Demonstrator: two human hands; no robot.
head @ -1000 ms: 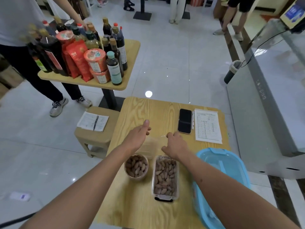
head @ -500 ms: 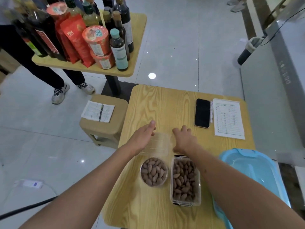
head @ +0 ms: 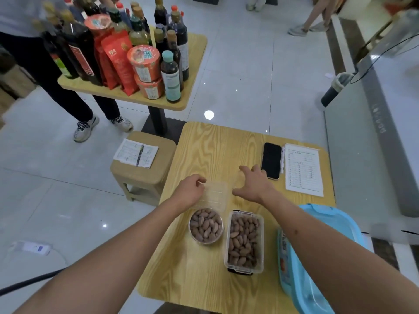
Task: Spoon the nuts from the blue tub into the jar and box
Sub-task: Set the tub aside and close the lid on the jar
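A round clear jar [head: 205,225] full of nuts stands on the wooden table [head: 217,150]. To its right is a clear rectangular box [head: 244,242], also full of nuts. The blue tub [head: 335,215] sits at the table's right edge, partly hidden by my right forearm. A clear rectangular lid [head: 215,194] lies just beyond the jar. My left hand [head: 191,191] has its fingers curled on the lid's left edge. My right hand [head: 251,184] hovers to the right of the lid with fingers spread, holding nothing. No spoon is visible.
A black phone [head: 271,160] and a printed sheet [head: 303,169] lie at the table's far right. A stool [head: 142,168] with a notebook stands to the left. Beyond it, a second table [head: 192,71] carries bottles and packets, with a person beside it.
My left hand's fingers have curled onto the clear lid's edge. My right hand has moved right, away from the lid, and spread its fingers. The camera view has shifted.
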